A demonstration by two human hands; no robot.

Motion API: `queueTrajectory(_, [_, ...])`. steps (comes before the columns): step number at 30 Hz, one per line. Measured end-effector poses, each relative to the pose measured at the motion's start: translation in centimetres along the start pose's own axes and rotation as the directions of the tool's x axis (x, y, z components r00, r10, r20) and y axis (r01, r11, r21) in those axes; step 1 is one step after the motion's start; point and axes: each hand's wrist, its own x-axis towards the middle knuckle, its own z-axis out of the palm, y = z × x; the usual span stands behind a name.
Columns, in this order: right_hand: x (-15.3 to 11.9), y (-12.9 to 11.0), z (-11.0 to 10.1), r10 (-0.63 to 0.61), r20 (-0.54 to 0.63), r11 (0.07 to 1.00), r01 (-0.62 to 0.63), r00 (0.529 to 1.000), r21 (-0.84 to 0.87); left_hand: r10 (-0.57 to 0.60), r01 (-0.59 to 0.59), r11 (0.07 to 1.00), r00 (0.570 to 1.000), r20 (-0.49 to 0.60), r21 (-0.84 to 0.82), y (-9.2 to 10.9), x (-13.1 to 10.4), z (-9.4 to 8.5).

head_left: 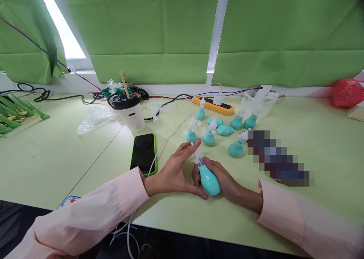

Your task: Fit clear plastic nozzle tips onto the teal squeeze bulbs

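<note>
A nasal aspirator (209, 180) with a teal squeeze bulb and a clear tip is in my right hand (224, 178); the hand grips its neck and side, and the bulb's round end tilts toward me. My left hand (173, 173) is spread around its left side, index fingertip by the clear tip and thumb near the bulb's lower end. Whether those fingertips press on it, I cannot tell. Beyond my hands stand several more teal aspirators, among them one at the right (236, 148) and one in the middle (209, 137). Two teal bulbs, one of them here (225, 130), lie on their sides.
To the left are a phone (143, 153) in a green case and a lidded paper cup (132, 118) with a straw. A white cable (170, 134) runs from an orange power strip (213, 105) past my left wrist. Clear plastic bags lie toward the back. A blurred-out object (280, 160) is at right.
</note>
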Motion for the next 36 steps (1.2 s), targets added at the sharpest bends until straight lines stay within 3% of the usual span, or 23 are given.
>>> queueTrajectory(3, [0.1, 0.1, 0.0, 0.006, -0.029, 1.0, -0.006, 1.0, -0.007, 0.0, 0.001, 0.997, 1.0, -0.021, 0.08, 0.0, -0.1, 0.2])
queueTrajectory(8, [0.1, 0.2, 0.0, 0.015, -0.062, 1.0, -0.015, 0.998, -0.001, 0.095, -0.082, 0.974, 0.994, -0.052, 0.211, -0.1, -0.2, 0.6])
queueTrajectory(13, [0.0, 0.3, -0.1, 0.015, -0.07, 0.999, -0.017, 0.997, -0.031, 0.14, -0.126, 0.96, 0.989, -0.039, 0.251, -0.3, -0.3, 0.7])
queueTrajectory(21, [-0.6, -0.8, 0.1, -0.194, 0.016, 0.928, 0.189, 0.981, -0.32, 0.26, -0.248, 0.943, 0.965, -0.023, 0.223, 0.1, -0.4, 0.3])
queueTrajectory(25, [-0.6, -0.9, 0.1, -0.285, 0.006, 0.809, 0.244, 0.959, -0.534, 0.271, -0.253, 0.948, 0.96, -0.073, 0.194, 0.0, -0.6, 0.4])
queueTrajectory(29, [-0.5, -1.6, -0.3, -0.422, -0.007, 0.655, 0.299, 0.907, -0.694, 0.267, -0.24, 0.962, 0.93, -0.252, 0.132, -0.4, -0.6, 0.3])
queueTrajectory(33, [-0.2, -4.2, -1.3, -0.522, 0.039, 0.39, 0.279, 0.852, -0.878, -0.002, -0.028, 0.997, 0.922, -0.387, -0.072, -1.4, 0.2, -0.6])
queueTrajectory(36, [-0.1, -6.4, -2.0, -0.448, 0.06, 0.186, 0.158, 0.892, -0.97, -0.182, 0.145, 0.982, 0.894, -0.41, -0.12, -2.2, 1.1, -1.7])
